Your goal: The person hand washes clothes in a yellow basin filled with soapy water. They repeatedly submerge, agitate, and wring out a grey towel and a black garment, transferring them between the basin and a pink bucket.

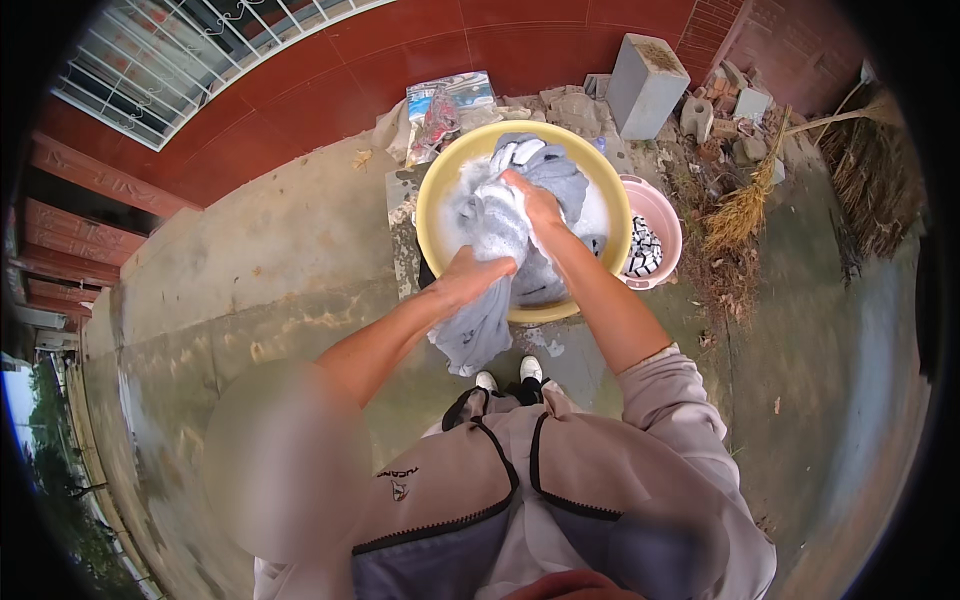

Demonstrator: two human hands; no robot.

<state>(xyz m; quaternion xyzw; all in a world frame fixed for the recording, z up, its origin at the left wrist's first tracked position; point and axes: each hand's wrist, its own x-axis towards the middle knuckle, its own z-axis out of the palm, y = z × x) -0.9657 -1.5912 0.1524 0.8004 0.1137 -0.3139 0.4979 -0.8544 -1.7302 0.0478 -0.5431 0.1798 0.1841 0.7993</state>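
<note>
A wet grey garment point(501, 221) covered in suds is stretched between my two hands over a yellow basin point(429, 251). My left hand point(474, 274) grips it near the basin's front left rim, and a loose end of the cloth hangs outside over that rim. Farther in, my right hand point(531, 201) is closed on another part of the same garment. White foam point(596, 217) lies on the water around the cloth. More grey and white fabric fills the back of the basin; whether it is one piece with the held cloth I cannot tell.
A pink basin point(671, 214) holding black-and-white patterned cloth point(643, 247) stands right of the yellow one. Behind are a printed box point(454, 90), a grey block point(646, 86) and broken bricks point(724, 127). A straw broom point(742, 202) lies at right on the concrete ground point(262, 247).
</note>
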